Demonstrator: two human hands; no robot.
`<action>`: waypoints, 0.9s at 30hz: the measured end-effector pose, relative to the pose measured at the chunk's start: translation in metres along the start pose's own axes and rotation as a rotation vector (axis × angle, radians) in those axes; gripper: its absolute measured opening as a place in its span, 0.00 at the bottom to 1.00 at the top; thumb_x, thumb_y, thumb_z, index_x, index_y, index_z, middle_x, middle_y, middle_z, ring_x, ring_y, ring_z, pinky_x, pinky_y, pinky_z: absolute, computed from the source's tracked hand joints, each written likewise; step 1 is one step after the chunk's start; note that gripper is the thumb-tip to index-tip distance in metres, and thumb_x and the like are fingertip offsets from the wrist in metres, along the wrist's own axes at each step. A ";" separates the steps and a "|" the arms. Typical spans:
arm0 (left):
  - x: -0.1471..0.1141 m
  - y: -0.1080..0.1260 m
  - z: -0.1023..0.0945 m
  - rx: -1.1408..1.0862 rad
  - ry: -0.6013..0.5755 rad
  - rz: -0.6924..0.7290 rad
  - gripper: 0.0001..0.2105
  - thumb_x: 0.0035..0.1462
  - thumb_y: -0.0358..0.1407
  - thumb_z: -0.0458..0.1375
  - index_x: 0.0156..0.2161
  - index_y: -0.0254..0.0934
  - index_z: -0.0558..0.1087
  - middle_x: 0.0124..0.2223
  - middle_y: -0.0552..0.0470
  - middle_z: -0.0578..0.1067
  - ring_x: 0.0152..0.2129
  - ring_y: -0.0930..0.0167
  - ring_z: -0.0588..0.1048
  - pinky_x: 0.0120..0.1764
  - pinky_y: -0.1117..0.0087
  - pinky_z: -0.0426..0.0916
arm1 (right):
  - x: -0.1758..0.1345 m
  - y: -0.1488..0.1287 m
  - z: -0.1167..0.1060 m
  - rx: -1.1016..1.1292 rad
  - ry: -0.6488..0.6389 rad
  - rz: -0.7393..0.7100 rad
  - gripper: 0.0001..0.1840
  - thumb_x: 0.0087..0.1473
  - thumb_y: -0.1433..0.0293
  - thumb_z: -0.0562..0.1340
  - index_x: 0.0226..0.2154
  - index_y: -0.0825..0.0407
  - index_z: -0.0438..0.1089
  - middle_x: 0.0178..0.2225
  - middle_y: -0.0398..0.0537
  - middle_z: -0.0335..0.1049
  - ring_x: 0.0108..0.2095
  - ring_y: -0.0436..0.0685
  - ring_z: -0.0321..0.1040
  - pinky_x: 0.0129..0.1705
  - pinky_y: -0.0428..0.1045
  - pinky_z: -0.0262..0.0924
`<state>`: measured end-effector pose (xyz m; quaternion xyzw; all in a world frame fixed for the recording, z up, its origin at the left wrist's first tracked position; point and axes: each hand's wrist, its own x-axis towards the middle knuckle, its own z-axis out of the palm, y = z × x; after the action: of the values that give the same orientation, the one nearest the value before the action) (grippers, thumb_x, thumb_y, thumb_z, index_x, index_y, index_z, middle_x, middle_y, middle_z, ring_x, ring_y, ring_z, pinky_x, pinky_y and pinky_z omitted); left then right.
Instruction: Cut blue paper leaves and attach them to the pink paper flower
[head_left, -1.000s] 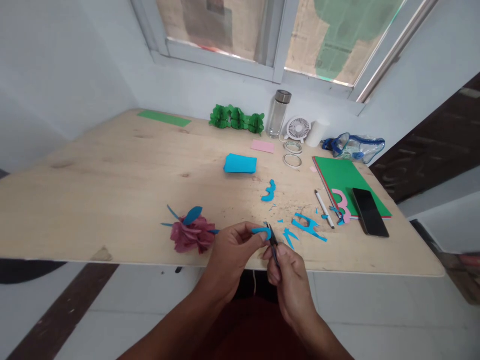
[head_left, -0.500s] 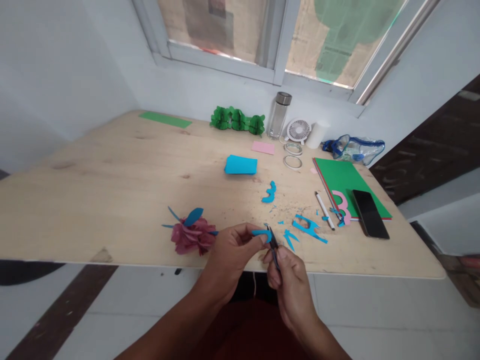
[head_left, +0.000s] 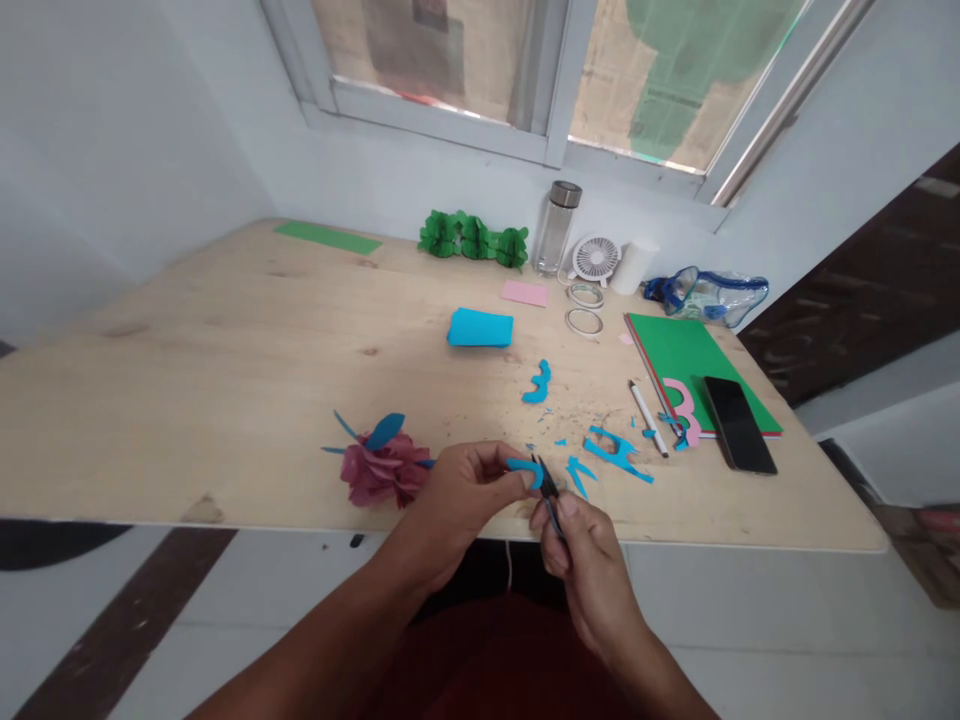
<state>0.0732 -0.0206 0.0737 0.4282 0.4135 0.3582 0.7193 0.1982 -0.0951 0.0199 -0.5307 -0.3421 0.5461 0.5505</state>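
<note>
Between thumb and fingers, my left hand (head_left: 469, 495) pinches a small curved piece of blue paper (head_left: 525, 467). My right hand (head_left: 581, 545) is closed around dark scissors (head_left: 550, 488), whose blades are slightly apart at the right end of that paper. Left of my left hand lies a dusky pink paper flower (head_left: 382, 470) with blue paper leaves (head_left: 386, 431). Blue offcuts (head_left: 619, 455) and tiny scraps are scattered right of the scissors. A wavy blue cutout (head_left: 537, 382) rests just beyond my hands.
A stack of blue paper (head_left: 480, 328) and a pink slip (head_left: 524, 293) lie farther back. Tape rolls (head_left: 584, 322), a bottle (head_left: 556, 230), a small fan (head_left: 596, 258) and a green paper garland (head_left: 472, 240) line the wall. At right are a pen (head_left: 648, 418), green sheets (head_left: 697, 360) and a phone (head_left: 740, 424).
The scissor blades have opened a little beside the blue paper. My right hand has shifted slightly right and down; my left hand keeps its pinch.
</note>
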 end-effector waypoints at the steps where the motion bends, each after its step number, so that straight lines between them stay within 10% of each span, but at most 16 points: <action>1: 0.001 0.001 -0.002 0.016 -0.024 -0.006 0.04 0.41 0.33 0.64 0.23 0.35 0.75 0.23 0.52 0.76 0.23 0.72 0.71 0.31 0.72 0.65 | 0.000 -0.001 -0.002 -0.015 -0.018 -0.002 0.24 0.56 0.50 0.55 0.25 0.54 0.66 0.13 0.34 0.49 0.16 0.46 0.43 0.20 0.45 0.38; 27: 0.008 0.008 -0.011 0.123 -0.159 -0.034 0.01 0.40 0.31 0.63 0.21 0.37 0.76 0.23 0.49 0.77 0.24 0.68 0.75 0.31 0.69 0.68 | 0.003 -0.005 -0.014 -0.125 -0.100 0.018 0.26 0.54 0.48 0.55 0.24 0.54 0.67 0.13 0.34 0.46 0.16 0.46 0.41 0.20 0.45 0.35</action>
<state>0.0648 -0.0072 0.0751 0.4918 0.3834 0.2847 0.7281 0.2128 -0.0944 0.0214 -0.5392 -0.3978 0.5545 0.4936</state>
